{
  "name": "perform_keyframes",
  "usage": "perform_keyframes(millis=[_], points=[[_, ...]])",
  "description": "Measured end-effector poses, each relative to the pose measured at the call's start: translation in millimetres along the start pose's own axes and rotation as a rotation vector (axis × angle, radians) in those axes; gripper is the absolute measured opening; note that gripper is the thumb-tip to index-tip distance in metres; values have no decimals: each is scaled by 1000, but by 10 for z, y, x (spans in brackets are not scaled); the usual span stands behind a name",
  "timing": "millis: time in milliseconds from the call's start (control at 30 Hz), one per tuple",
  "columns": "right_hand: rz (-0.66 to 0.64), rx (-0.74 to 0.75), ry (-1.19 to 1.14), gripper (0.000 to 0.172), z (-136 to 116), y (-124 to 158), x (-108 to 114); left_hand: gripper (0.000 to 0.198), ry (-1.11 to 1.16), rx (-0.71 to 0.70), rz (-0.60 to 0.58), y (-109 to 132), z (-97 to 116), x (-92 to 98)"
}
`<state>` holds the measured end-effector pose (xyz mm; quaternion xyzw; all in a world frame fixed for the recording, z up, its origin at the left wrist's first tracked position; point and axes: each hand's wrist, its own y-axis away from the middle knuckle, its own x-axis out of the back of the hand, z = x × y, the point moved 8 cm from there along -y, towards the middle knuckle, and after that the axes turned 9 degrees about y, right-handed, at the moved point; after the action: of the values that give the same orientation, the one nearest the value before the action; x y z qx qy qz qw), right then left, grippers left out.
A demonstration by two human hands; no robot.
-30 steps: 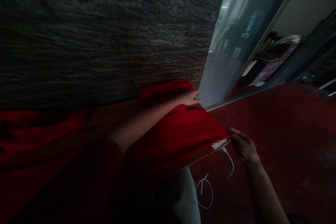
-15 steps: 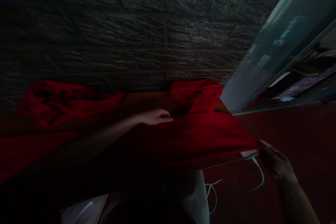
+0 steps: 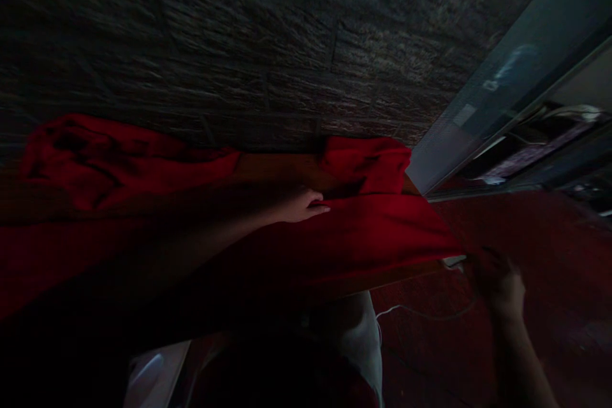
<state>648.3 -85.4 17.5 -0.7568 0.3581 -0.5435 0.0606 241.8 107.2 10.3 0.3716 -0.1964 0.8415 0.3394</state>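
Straightening, seemingly | red cloth (image 3: 382,224) is laid on table (image 3: 282,169) | left hand (image 3: 303,205) is held half-spread at far edge; right hand (image 3: 500,284), blurred beside corner, cannot be judged | tension best applied evenly

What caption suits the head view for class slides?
Left hand at the edge of a spread red cloth, right hand near its corner, brown wood beneath.

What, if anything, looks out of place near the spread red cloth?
A small white object sits at the edge of the table, by the spread red cloth, with a white cord below. It looks odd perched there; it could perhaps slip off.
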Motion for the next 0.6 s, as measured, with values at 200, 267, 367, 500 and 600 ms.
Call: perform_keyframes(millis=[200,267,367,500,600], points=[[-159,847,-25,28,-1773,801,97,40,18,-39,54,52,-57,-7],[-273,1051,-2,33,-2044,1000,-93,40,-29,-47,80,60,-39,-18],[-321,1162,81,37,-2074,1030,-351,42,-107,-67,115,83,-7,-37],[-255,1262,151,41,-1889,955,-420,42,-161,-70,180,102,-1,-44],[-149,1305,133,41,-1758,947,-324,41,-150,-37,211,109,-21,-40]])
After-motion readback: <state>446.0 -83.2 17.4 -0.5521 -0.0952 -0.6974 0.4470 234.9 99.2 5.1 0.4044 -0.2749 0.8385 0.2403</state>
